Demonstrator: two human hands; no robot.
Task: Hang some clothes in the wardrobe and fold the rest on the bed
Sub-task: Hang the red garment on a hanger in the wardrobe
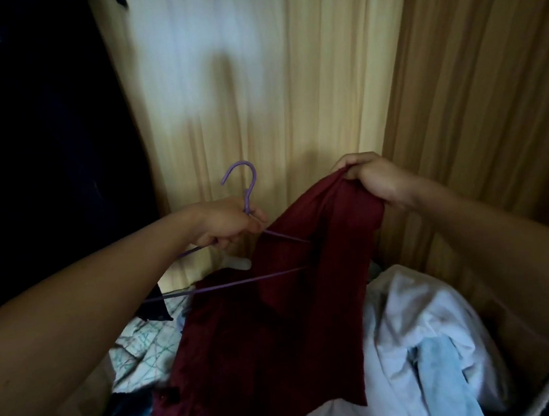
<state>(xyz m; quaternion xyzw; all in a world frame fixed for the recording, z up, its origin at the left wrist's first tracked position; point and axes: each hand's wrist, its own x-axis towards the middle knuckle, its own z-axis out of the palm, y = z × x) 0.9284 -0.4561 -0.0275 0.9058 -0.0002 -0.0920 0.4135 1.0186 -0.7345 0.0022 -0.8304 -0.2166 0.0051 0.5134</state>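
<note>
Left hand (225,225) grips purple wire hanger (227,283) just below its hook, fingers curled round it. Right hand (371,179) pinches top edge of maroon garment (264,339), held up; hanger's right arm goes into the fabric. Garment hangs over bed, above white shirt (416,321), light blue cloth (442,370), patterned sheet (142,349). Beige curtain (284,69) behind.

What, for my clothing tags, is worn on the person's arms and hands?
Nothing that shows. The left hand and right hand are bare: no gloves, rings or watch in view. The left forearm and right forearm are bare to the frame edges, so no sleeve is visible.
</note>
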